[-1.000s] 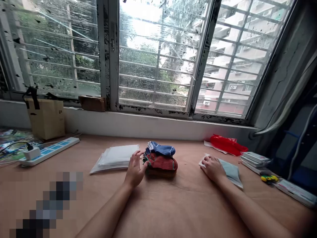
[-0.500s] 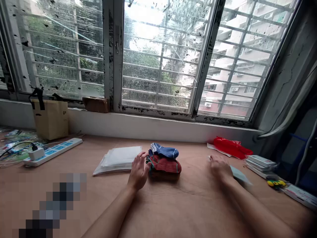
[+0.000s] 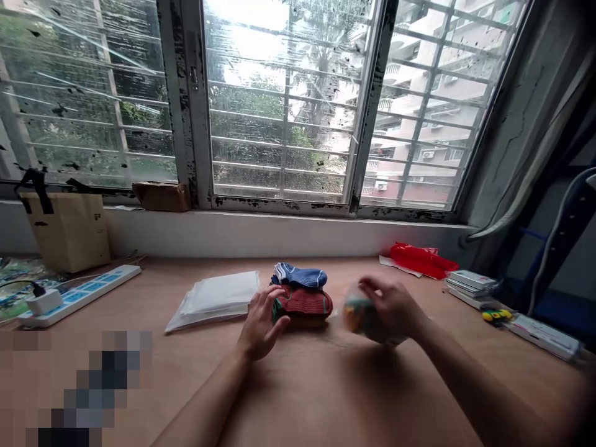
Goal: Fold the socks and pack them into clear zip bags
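Observation:
My left hand (image 3: 262, 323) rests with fingers apart against the left side of a stack of folded socks. The top pair is blue and white (image 3: 300, 276), and a red pair with green trim (image 3: 305, 305) lies beneath it. My right hand (image 3: 390, 308), to the right of the stack and raised above the wooden tabletop (image 3: 372, 397), grips a motion-blurred clear plastic bag (image 3: 359, 315) with orange and green contents. A stack of flat white plastic packets (image 3: 214, 301) lies left of the socks.
A white power strip (image 3: 79, 295) with a plug lies at the left, near a beige paper bag (image 3: 65, 233). A red plastic bag (image 3: 421, 261), stacked boxes (image 3: 470, 293) and a small yellow-green object (image 3: 496, 315) sit at the right, below a barred window.
My right hand has risen from the table and moved left, now gripping the blurred bag. My left hand has moved against the socks. The view has tilted and shifted slightly.

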Available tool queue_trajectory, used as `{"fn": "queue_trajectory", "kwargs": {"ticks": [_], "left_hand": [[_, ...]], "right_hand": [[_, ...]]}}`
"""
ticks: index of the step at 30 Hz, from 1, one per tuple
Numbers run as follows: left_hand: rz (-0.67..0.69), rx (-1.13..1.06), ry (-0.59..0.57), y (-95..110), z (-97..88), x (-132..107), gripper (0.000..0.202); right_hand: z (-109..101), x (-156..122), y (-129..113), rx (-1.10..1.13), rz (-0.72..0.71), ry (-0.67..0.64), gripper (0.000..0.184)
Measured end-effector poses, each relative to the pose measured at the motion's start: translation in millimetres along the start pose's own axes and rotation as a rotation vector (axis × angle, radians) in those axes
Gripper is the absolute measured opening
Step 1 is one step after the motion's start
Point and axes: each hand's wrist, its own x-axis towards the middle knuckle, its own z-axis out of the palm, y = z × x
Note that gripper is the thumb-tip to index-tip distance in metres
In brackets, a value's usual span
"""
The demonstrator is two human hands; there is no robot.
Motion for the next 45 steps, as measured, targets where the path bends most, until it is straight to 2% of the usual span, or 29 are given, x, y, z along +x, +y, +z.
{"fn": "queue_trajectory", "kwargs": {"ticks": [2,4,6,8,10,12,15,18,20,22,24,26,28,30,32,34,37,39,40,45], "left_hand": [[0.109,-0.054,-0.062,8.2,-2.1,0.2,0.054],[0.147,-0.103,-0.083,16.3,-1.1,-0.3,0.053],[0.116,-0.155,-0.057,22.5,2.4,-1.3,0.031],[0.060,-0.206,-0.015,25.0,6.2,-2.2,0.011],[-0.019,-0.248,0.051,23.3,8.3,-2.1,0.015],[-0.133,-0.286,0.142,18.4,8.5,-1.1,0.015],[-0.330,-0.363,0.287,8.5,7.6,1.0,0.018],[-0.450,-0.393,0.367,1.0,8.3,1.9,0.021],[-0.478,-0.383,0.384,-1.0,9.8,1.8,0.021],[-0.491,-0.367,0.389,-0.9,11.0,1.6,0.020],[-0.496,-0.343,0.388,0.0,10.8,1.7,0.021],[-0.506,-0.303,0.419,1.3,7.6,2.3,0.018],[-0.428,-0.151,0.489,4.7,1.1,3.2,0.014],[-0.188,0.090,0.506,13.3,-6.7,4.6,0.020],[0.111,0.275,0.406,28.5,-12.2,6.1,0.024],[0.290,0.304,0.260,47.9,-12.4,7.7,0.026],[0.390,0.258,0.110,73.5,-4.8,9.2,0.028],[0.415,0.235,0.059,82.4,0.1,9.5,0.027],[0.419,0.226,0.045,84.4,1.4,9.4,0.027],[0.371,0.201,0.010,83.9,-3.2,10.2,0.025]], "right_hand": [[22.9,-1.1,-38.2,0.007,-0.110,-0.138,0.023],[45.8,1.2,-68.9,-0.002,-0.236,-0.175,0.021],[61.4,7.1,-89.2,0.018,-0.345,-0.169,0.018],[66.0,14.7,-96.7,0.029,-0.395,-0.152,0.014],[61.4,20.9,-90.4,0.015,-0.384,-0.106,0.010],[55.0,22.9,-72.3,0.008,-0.315,-0.037,0.022],[57.5,16.0,-36.4,0.159,-0.096,0.033,0.033],[77.9,2.2,-11.5,0.510,0.173,-0.075,0.041],[93.5,-5.6,-7.3,0.689,0.269,-0.199,0.042],[104.5,-10.2,-10.9,0.734,0.271,-0.266,0.034],[108.8,-11.9,-17.4,0.659,0.205,-0.257,0.027],[108.1,-12.5,-23.3,0.553,0.121,-0.226,0.030],[105.6,-13.4,-27.7,0.506,0.054,-0.197,0.032],[104.3,-15.3,-32.1,0.496,-0.018,-0.180,0.031],[105.7,-17.7,-37.7,0.492,-0.103,-0.167,0.028],[109.3,-19.9,-44.4,0.494,-0.175,-0.158,0.026],[114.4,-21.8,-53.0,0.526,-0.244,-0.141,0.018],[114.9,-22.3,-56.4,0.564,-0.252,-0.135,0.008],[114.2,-22.4,-57.3,0.579,-0.244,-0.133,0.005],[112.1,-23.6,-57.6,0.570,-0.183,-0.135,0.015]]}}
